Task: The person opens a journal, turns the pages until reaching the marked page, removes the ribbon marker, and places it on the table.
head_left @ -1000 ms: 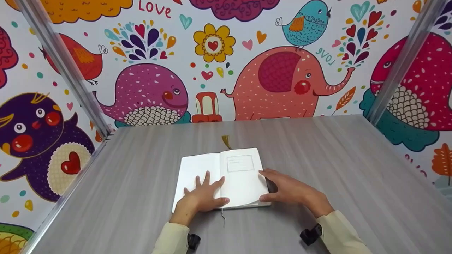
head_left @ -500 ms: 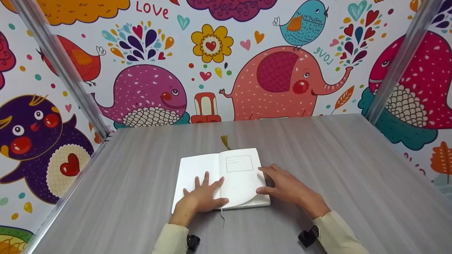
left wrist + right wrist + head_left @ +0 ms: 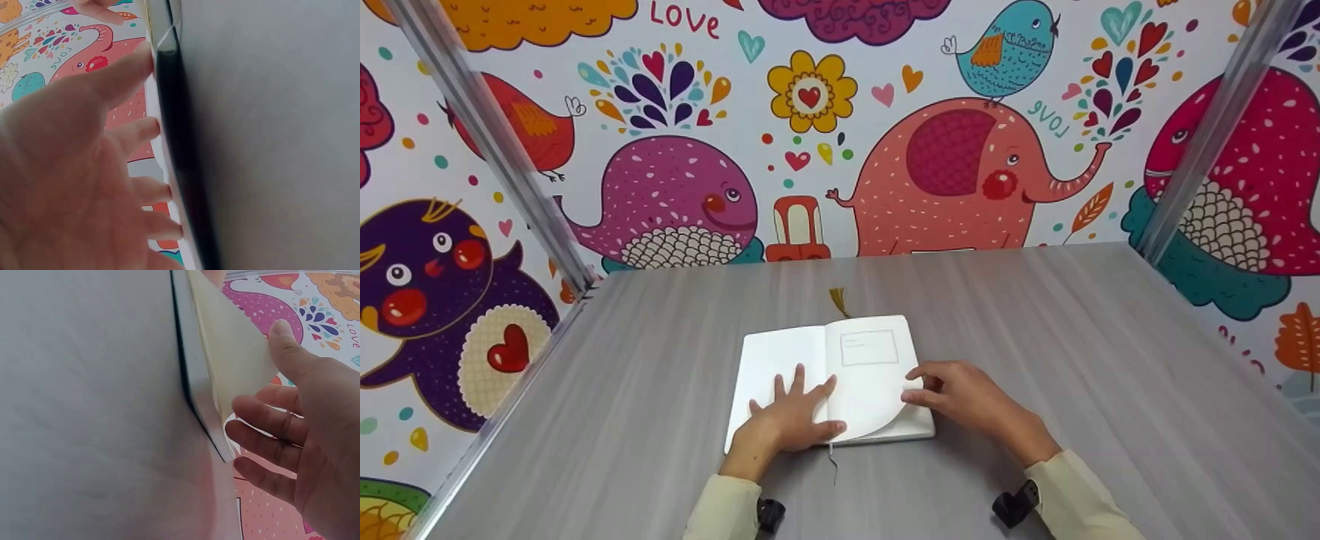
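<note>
Dark-covered, white-paged notebook (image 3: 782,351) lies open on the grey wood-grain table (image 3: 660,375), my left hand (image 3: 791,421) spread over its left side, my right hand (image 3: 969,394) pinching the lifted, box-printed paper leaf (image 3: 870,401) by its edge: a page-turn, I judge, next needing a gentle leftward sweep.

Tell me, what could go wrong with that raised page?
The page curves up at its lower outer corner by the right hand, so it might crease if bent further. The left hand lies spread on the open notebook, its thumb across the page's lower inner edge; that could hinder the page or even tear it if pulled over.
</note>
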`<state>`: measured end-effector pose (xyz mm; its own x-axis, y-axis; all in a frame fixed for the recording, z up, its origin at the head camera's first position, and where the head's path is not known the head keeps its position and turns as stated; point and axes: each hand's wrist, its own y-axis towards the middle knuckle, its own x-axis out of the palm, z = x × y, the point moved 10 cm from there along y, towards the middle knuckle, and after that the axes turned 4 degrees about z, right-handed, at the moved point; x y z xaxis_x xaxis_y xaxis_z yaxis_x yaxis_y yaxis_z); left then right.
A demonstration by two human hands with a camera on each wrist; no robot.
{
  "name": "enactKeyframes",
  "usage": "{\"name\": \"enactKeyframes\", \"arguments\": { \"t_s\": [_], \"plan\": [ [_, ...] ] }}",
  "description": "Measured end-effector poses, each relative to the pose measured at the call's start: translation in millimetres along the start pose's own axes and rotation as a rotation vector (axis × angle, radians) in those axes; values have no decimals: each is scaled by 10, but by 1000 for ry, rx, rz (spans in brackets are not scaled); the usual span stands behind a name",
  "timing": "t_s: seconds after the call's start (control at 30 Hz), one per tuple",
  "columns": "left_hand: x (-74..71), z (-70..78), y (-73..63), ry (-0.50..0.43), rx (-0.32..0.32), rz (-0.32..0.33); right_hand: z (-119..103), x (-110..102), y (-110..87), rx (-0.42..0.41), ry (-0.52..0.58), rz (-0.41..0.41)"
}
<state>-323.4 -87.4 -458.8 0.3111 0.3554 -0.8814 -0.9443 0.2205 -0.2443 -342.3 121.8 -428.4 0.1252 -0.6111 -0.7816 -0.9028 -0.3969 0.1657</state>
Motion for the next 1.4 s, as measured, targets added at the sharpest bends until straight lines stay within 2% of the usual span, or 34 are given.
{"name": "enactKeyframes", "arguments": {
  "t_s": [0.2, 0.47, 0.7, 1.1, 1.4],
  "plan": [
    [6, -7, 8, -7, -7, 1, 68, -40, -2, 70, 56, 14],
    [3, -2, 6, -5, 0, -5, 216, -47, 8, 211, 309, 37],
    [-8, 6, -4, -6, 8, -4, 297, 13, -2, 310, 472, 9],
    [-17, 15, -22, -17, 11, -6, 443, 167, -31, 510, 592, 11],
    [-9, 6, -19, -13, 12, -4, 477, 215, -46, 552, 656, 33]
  ]
}}
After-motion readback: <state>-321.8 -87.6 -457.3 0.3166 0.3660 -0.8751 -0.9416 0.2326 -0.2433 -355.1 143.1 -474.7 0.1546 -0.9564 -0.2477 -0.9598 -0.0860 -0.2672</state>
